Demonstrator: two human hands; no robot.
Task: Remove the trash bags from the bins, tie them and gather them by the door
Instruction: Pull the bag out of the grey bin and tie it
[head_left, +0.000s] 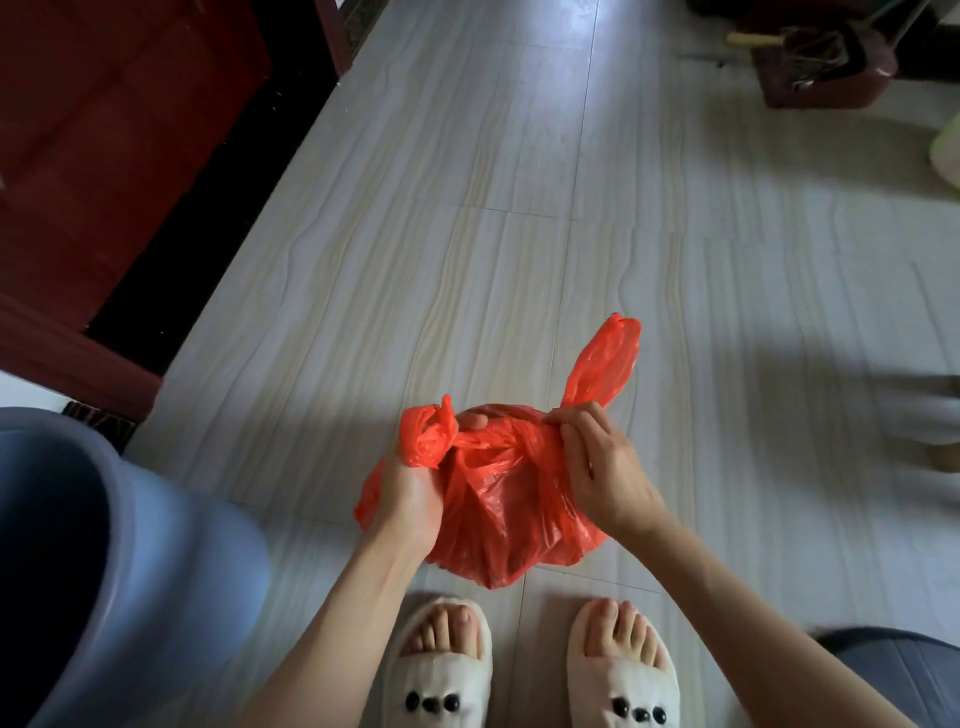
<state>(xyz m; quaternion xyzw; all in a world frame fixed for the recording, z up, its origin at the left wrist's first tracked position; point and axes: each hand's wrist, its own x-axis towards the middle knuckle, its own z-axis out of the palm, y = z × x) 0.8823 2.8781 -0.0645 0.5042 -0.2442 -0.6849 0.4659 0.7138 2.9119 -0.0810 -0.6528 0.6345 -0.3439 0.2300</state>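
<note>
Now you are in the middle of the tying step. The red trash bag (498, 514) hangs low over the floor (467, 234), right in front of your white slippers (621, 680), and you hold it up with both hands. Your left hand (410, 499) is curled tight around the left handle of the bag (428, 431), which is bunched into a ball above your fist. Your right hand (597, 467) pinches the right handle of the bag (602, 364) at its base, and the loose end sticks up and away from you. The two handles look crossed over the top of the bag, but I cannot tell if a knot is made yet.

Next, I think you need to pull both handles apart to make the knot snug, then cross them one more time so it will not slip. Pull gently, because thin plastic like this can rip.

The blue bin (104, 571) stands near your left arm, by the near left edge of the floor. The red wooden door (119, 156) is at the far left side, with a dark strip along its bottom. The floor between you and the door has nothing on it that I can see. A dark red box of clutter (826, 67) sits at the far right corner, well apart from you.
</note>
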